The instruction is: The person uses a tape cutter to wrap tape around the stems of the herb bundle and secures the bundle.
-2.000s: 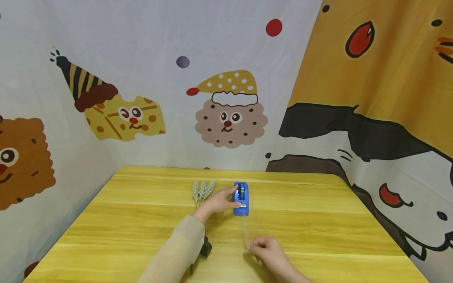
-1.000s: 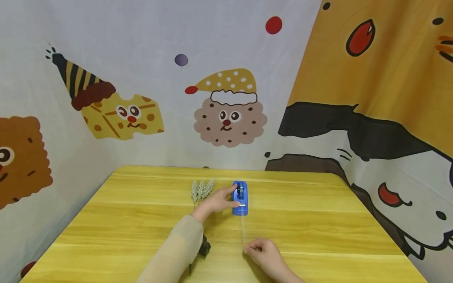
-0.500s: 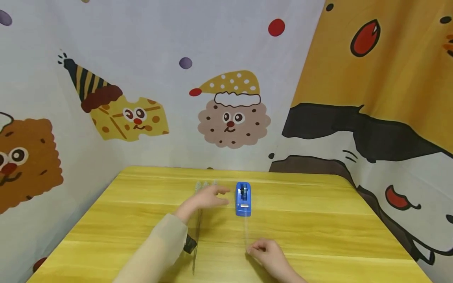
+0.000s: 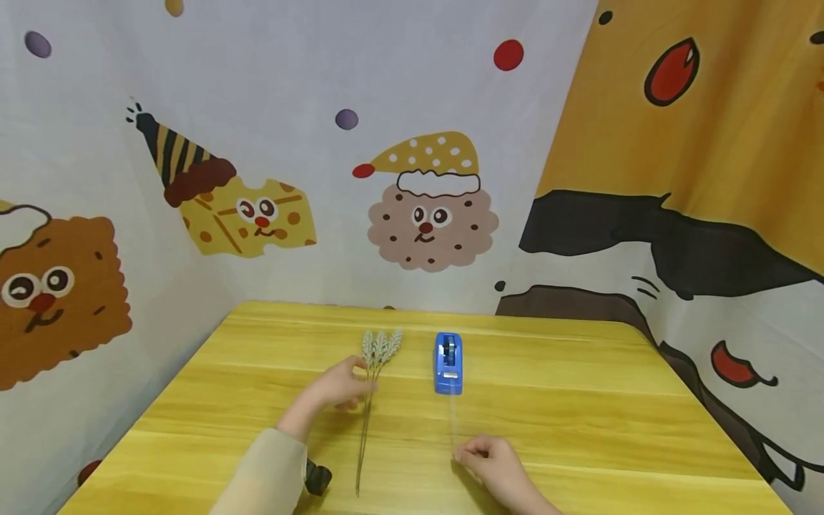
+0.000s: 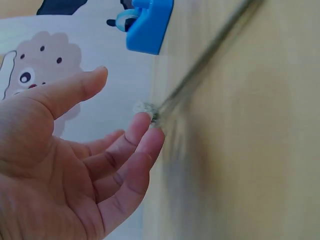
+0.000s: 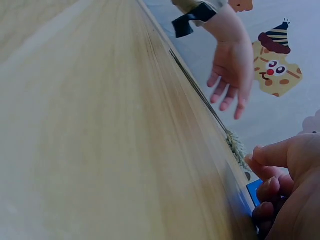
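Observation:
A blue tape dispenser (image 4: 448, 386) stands near the back middle of the table. From its front a clear strip of tape (image 4: 453, 422) runs toward me, and its end is pinched between thumb and fingertips of my right hand (image 4: 494, 463). Left of the dispenser lies a small bunch of dried wheat stalks (image 4: 381, 349), pale ears at the far end, thin stems toward me. My left hand (image 4: 337, 383) is over the left side of the stems, fingers loosely bent and thumb apart. In the left wrist view the fingertips (image 5: 142, 122) overlap the bunch near its ears.
The wooden table (image 4: 579, 400) has rounded far corners. Behind it hangs a curtain (image 4: 309, 71) printed with cartoon food and animals. A black wrist-worn device (image 4: 317, 478) hangs below the left sleeve (image 4: 264, 472).
My left hand has let go of the tape dispenser and moved left and toward me, to the wheat stalks. The right hand keeps holding the tape end. The view has shifted slightly.

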Available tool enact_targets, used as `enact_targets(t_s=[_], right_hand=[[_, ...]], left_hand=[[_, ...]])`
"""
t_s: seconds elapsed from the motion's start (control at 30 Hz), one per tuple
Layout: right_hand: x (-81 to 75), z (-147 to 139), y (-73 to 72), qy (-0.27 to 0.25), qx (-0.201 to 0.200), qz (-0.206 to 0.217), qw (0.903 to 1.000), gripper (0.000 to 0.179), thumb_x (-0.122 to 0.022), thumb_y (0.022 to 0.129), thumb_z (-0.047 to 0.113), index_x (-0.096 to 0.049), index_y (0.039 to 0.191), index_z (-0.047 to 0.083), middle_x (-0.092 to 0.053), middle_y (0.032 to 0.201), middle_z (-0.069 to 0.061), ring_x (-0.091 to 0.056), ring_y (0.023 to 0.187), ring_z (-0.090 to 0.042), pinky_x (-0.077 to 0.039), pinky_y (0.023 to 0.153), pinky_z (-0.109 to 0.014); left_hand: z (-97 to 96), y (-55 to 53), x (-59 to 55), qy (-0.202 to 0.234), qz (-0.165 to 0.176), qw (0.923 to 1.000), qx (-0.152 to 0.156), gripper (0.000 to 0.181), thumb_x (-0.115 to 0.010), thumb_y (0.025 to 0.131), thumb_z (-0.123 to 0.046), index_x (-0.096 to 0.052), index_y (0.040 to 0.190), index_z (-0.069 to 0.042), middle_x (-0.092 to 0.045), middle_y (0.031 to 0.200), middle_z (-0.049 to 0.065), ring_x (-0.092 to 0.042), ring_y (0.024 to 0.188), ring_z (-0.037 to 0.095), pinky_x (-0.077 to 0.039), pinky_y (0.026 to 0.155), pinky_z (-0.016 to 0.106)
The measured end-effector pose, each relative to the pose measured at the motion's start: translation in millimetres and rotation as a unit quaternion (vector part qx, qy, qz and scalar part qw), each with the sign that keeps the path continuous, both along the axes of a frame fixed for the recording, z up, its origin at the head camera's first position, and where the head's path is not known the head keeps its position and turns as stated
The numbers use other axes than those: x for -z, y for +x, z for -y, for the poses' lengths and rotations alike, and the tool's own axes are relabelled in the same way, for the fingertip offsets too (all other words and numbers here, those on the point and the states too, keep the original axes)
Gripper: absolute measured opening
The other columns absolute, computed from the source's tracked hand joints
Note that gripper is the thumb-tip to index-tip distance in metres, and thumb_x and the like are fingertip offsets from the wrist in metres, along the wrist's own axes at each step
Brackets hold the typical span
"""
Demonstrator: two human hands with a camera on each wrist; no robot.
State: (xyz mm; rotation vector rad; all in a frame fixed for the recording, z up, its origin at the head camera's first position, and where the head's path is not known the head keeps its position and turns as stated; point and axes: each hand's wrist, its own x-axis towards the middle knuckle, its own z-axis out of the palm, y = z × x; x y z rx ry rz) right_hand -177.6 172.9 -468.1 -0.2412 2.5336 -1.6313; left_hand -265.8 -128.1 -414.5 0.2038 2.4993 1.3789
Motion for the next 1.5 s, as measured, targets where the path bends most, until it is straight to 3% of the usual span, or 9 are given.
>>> enact_targets(t_s=[0.2, 0.47, 0.57, 0.97, 1.07, 1.27, 1.5], right_hand=[[0.2, -0.4, 0.2, -0.005, 0.001, -0.005, 1.0000, 0.014, -0.069, 0.087, 0.013, -0.072, 0.087, -0.001, -0.067, 0.080, -0.003, -0.045, 0.050, -0.006, -0.040, 0.046, -0.021], [1.1, 0.0, 0.1, 0.002, -0.003, -0.017, 0.9998, 0.014, -0.070, 0.086, 0.014, -0.072, 0.085, 0.000, -0.068, 0.083, -0.003, -0.049, 0.060, -0.008, -0.044, 0.053, -0.022], [1.1, 0.6, -0.5, 0.012, -0.005, -0.020, 0.9997, 0.014, -0.070, 0.086, 0.015, -0.072, 0.085, 0.001, -0.069, 0.084, -0.002, -0.051, 0.066, -0.010, -0.044, 0.057, -0.022], [-0.4, 0.9, -1.2, 0.030, -0.006, -0.028, 0.9992, 0.014, -0.072, 0.086, 0.016, -0.073, 0.084, 0.002, -0.067, 0.082, -0.001, -0.050, 0.067, -0.010, -0.043, 0.057, -0.023], [0.3, 1.3, -1.0, 0.028, -0.007, -0.027, 0.9992, 0.014, -0.072, 0.086, 0.017, -0.073, 0.085, 0.003, -0.067, 0.082, 0.000, -0.050, 0.068, -0.010, -0.043, 0.058, -0.023], [1.5, 1.4, -1.3, 0.033, -0.005, -0.029, 0.9990, 0.014, -0.072, 0.086, 0.018, -0.073, 0.085, 0.004, -0.067, 0.084, 0.000, -0.051, 0.071, -0.010, -0.043, 0.059, -0.022], [1.3, 1.2, -1.4, 0.031, -0.005, -0.028, 0.9991, 0.013, -0.071, 0.086, 0.016, -0.073, 0.084, 0.004, -0.068, 0.086, -0.001, -0.053, 0.073, -0.011, -0.045, 0.061, -0.023]], left_hand=[[-0.4, 5.0, 18.2, 0.023, 0.039, 0.9986, -0.026, 0.073, -0.070, 0.089, -0.026, -0.026, 0.141, 0.002, -0.059, 0.083, 0.015, -0.057, 0.055, 0.021, -0.049, 0.046, 0.031], [-6.0, 4.4, 25.1, 0.050, 0.068, 0.9962, -0.021, 0.085, -0.078, 0.081, -0.014, -0.022, 0.142, 0.002, -0.058, 0.072, 0.014, -0.058, 0.048, 0.018, -0.054, 0.046, 0.032], [-7.5, 4.4, 26.1, 0.048, 0.068, 0.9963, -0.019, 0.085, -0.079, 0.079, -0.009, -0.022, 0.143, 0.002, -0.057, 0.068, 0.013, -0.057, 0.047, 0.018, -0.054, 0.046, 0.032], [-9.9, 3.9, 28.2, 0.046, 0.049, 0.9977, -0.009, 0.070, -0.066, 0.079, 0.005, -0.030, 0.139, 0.002, -0.055, 0.060, 0.013, -0.057, 0.044, 0.018, -0.053, 0.044, 0.032], [-9.0, 3.0, 29.6, 0.045, 0.046, 0.9979, -0.010, 0.056, -0.064, 0.080, 0.005, -0.037, 0.128, 0.004, -0.054, 0.060, 0.012, -0.057, 0.044, 0.018, -0.053, 0.043, 0.033], [-9.6, 2.3, 29.7, 0.053, 0.038, 0.9977, -0.020, 0.017, -0.063, 0.080, 0.005, -0.048, 0.088, 0.001, -0.051, 0.060, 0.009, -0.057, 0.044, 0.018, -0.053, 0.043, 0.033], [-8.1, 0.2, 30.7, 0.032, 0.035, 0.9986, -0.023, 0.017, -0.065, 0.085, -0.002, -0.056, 0.070, -0.001, -0.055, 0.059, 0.007, -0.059, 0.046, 0.016, -0.055, 0.047, 0.032]])
